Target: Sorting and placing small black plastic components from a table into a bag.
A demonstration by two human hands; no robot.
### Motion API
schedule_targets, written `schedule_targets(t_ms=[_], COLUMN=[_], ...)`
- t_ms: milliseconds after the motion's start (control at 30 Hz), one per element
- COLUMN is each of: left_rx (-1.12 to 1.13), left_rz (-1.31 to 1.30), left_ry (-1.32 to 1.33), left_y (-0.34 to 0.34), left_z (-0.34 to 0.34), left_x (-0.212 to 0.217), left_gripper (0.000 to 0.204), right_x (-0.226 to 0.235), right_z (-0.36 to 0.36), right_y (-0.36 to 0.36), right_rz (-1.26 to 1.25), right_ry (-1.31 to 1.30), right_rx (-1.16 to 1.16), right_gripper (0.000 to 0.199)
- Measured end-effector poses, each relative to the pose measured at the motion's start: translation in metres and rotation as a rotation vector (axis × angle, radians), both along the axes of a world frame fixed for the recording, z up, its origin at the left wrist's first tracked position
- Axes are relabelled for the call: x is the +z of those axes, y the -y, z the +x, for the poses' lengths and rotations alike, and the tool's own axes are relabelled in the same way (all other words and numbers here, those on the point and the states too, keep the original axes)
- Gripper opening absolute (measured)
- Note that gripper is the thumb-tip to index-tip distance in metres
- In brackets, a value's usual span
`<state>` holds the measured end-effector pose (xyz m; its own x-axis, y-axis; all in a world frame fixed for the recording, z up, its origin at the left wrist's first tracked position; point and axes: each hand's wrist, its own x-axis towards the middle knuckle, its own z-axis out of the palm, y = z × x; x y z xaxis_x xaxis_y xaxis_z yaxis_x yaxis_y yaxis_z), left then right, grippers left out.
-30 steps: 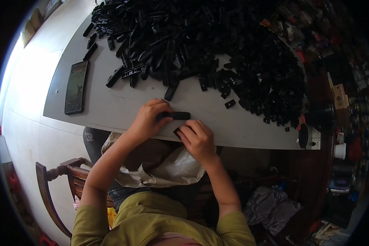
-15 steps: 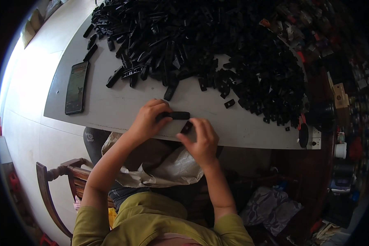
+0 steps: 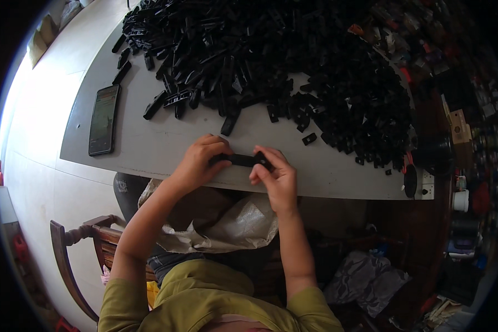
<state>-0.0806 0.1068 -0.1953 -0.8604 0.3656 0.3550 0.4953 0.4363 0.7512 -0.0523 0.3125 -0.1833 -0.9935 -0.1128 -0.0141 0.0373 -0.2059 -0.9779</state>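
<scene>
Both hands on one piece: left hand (image 3: 196, 163) pinches one end of a black strip (image 3: 239, 160), right hand (image 3: 274, 174) pinches the other end, fingers curled. Strip sits level at the table's (image 3: 149, 146) near edge, just above the surface; narrow, flat, matte black, details too small to tell. I judge the work is early: a huge pile (image 3: 271, 66) of like parts covers the far half. Phone (image 3: 103, 119) lies near the left edge. Sack (image 3: 227, 227) hangs open below the near edge.
</scene>
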Motion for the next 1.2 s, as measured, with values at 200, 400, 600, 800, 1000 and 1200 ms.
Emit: schedule_targets(t_ms=[200,400,600,800,1000,1200], left_rx=[-0.026,-0.146,-0.27,0.146,-0.177,-0.063], left_rz=[0.029,0.03,-0.046,-0.612,-0.448,-0.045], left_ry=[0.041,0.062,0.056,-0.57,-0.179,0.098], left_y=[0.004,0.003,0.003,-0.001,-0.012,-0.012], left_z=[-0.001,-0.004,-0.003,-0.044,-0.036,-0.015], left_x=[0.002,0.002,0.011,0.039,0.022,0.019], left_gripper=[0.022,0.024,0.027,0.034,0.028,0.024], right_x=[0.0,0.008,0.005,-0.002,-0.013,-0.006], right_z=[-0.005,-0.017,-0.018,-0.049,-0.047,-0.021], right_y=[-0.012,-0.016,-0.025,-0.096,-0.076,-0.028], right_rz=[0.984,1.013,0.822,1.459,0.999,-0.122], right_ry=[-0.552,-0.565,-0.481,-0.626,-0.558,0.152], right_rx=[0.025,0.115,0.198,-0.322,-0.131,0.098], right_gripper=[0.03,0.028,0.03,0.036,0.027,0.03])
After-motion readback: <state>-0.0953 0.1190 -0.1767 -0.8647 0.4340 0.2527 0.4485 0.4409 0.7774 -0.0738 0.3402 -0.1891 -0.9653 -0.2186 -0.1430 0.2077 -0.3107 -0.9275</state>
